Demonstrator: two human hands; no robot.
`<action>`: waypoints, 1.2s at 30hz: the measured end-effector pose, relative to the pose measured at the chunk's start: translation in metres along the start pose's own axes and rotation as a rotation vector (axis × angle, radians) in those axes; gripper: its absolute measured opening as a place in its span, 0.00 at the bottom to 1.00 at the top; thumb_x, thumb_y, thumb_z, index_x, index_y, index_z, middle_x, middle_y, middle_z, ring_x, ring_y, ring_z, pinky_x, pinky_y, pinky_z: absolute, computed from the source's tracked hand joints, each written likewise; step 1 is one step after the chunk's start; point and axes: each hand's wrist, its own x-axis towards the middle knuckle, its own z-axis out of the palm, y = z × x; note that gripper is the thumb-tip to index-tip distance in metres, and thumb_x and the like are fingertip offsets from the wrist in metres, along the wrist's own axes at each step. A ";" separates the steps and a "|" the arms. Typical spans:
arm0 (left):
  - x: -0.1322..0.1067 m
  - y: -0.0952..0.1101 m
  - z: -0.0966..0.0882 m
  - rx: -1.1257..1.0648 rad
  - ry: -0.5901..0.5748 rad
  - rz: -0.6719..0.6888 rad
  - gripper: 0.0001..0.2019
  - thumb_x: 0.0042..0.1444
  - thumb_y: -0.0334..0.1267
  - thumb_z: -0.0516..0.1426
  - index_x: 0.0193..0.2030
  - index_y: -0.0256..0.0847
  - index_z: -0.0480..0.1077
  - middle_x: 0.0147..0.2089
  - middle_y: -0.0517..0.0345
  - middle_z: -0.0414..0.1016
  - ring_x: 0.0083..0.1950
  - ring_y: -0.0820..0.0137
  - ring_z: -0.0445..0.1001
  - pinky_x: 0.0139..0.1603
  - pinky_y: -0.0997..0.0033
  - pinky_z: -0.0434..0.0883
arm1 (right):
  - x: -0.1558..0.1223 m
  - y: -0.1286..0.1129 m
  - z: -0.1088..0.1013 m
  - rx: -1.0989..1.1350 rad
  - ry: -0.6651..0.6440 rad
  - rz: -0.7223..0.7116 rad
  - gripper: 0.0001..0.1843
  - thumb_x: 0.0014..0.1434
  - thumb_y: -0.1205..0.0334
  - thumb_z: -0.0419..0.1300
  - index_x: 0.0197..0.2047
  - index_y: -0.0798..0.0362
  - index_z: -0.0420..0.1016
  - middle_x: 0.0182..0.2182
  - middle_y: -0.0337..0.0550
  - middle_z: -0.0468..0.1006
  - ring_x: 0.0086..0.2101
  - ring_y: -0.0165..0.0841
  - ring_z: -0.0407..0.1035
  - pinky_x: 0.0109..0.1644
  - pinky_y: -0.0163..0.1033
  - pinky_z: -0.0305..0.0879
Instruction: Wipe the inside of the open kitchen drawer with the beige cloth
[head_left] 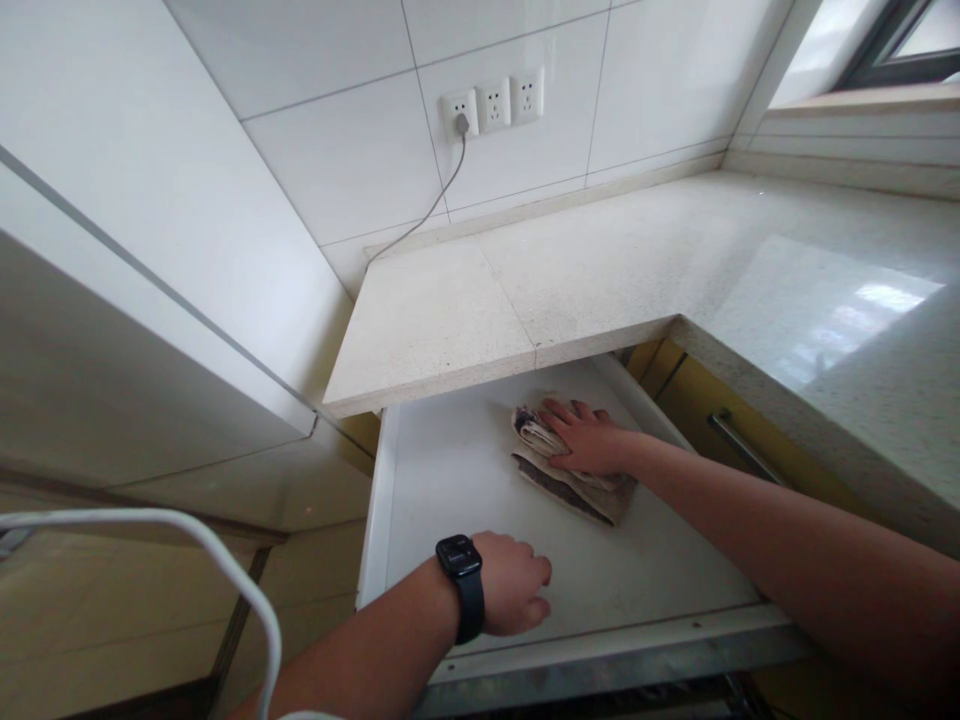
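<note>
My right hand (592, 438) presses down on a folded beige and dark cloth (574, 490), its fingers over the upper folds and the thumb on the near side. Under the cloth lies the white bottom of a pulled-out drawer (442, 460). My left hand (514, 585), with a black smartwatch (460, 560) on the wrist, is curled closed above the near left part of the drawer. Nothing shows between its fingers. Part of the cloth is hidden beneath my right hand.
A pale stone countertop (450, 310) overhangs the drawer's far end. A grey cord (427, 215) runs from a wall socket (459, 113) to the counter's back corner. At the lower left a white cable (225, 560) loops close by. A yellow cabinet front with a metal handle (742, 445) stands right.
</note>
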 end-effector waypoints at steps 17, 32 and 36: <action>0.002 -0.002 0.004 -0.001 -0.003 0.004 0.22 0.58 0.52 0.49 0.52 0.45 0.73 0.46 0.45 0.79 0.45 0.51 0.79 0.42 0.50 0.76 | -0.002 -0.002 -0.004 -0.032 0.005 -0.014 0.46 0.55 0.39 0.55 0.73 0.45 0.49 0.73 0.50 0.43 0.64 0.67 0.47 0.57 0.71 0.56; 0.001 -0.001 0.002 0.004 -0.003 0.008 0.22 0.59 0.51 0.49 0.52 0.45 0.73 0.47 0.45 0.79 0.46 0.51 0.79 0.43 0.49 0.76 | -0.001 0.000 -0.001 -0.041 0.005 -0.010 0.47 0.55 0.37 0.54 0.73 0.44 0.48 0.73 0.51 0.42 0.64 0.68 0.47 0.56 0.71 0.56; 0.001 -0.002 0.002 0.004 0.002 0.008 0.21 0.59 0.51 0.49 0.51 0.44 0.73 0.46 0.45 0.79 0.46 0.50 0.79 0.42 0.49 0.77 | -0.001 -0.001 -0.002 -0.043 0.004 -0.019 0.47 0.55 0.37 0.54 0.73 0.44 0.48 0.73 0.51 0.42 0.64 0.68 0.47 0.56 0.72 0.56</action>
